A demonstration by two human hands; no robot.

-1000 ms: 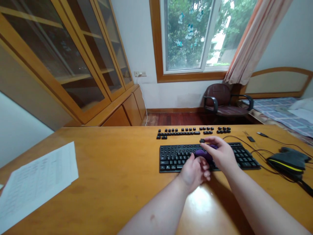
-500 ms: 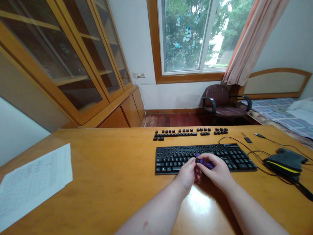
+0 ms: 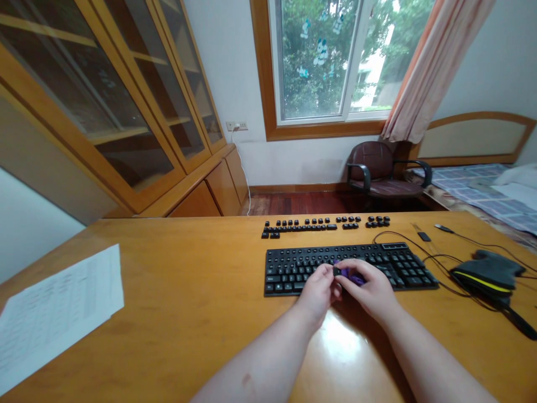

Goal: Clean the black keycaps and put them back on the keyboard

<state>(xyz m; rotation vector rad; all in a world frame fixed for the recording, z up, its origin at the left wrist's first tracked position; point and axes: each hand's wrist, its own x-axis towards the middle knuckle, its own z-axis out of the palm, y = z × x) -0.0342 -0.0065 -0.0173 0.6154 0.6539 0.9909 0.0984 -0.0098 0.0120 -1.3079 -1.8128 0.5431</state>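
Observation:
Both hands meet over the front edge of a black keyboard [image 3: 279, 275], whose back rows show bare key stems. My left hand [image 3: 315, 295] pinches a small black keycap [image 3: 337, 271] from the left, fingertips curled together. My right hand [image 3: 372, 288] is closed around a crumpled purple thing, perhaps a cloth [image 3: 357, 279], pressed up to the keycap. The fingers hide much of it. Behind the keyboard, loose black keycaps [image 3: 331, 227] lie in rows on the wooden table [image 3: 188, 291].
Printed paper sheets [image 3: 71, 308] lie at the left. To the right are a dark grey object with a yellow stripe [image 3: 486, 274], black cables, a USB plug [image 3: 443, 228] and a small black piece [image 3: 424, 236]. An armchair [image 3: 373, 168] stands beyond the table.
The view has shifted slightly. Both hands stay together at the keycap, and my left fingers have moved a little around it.

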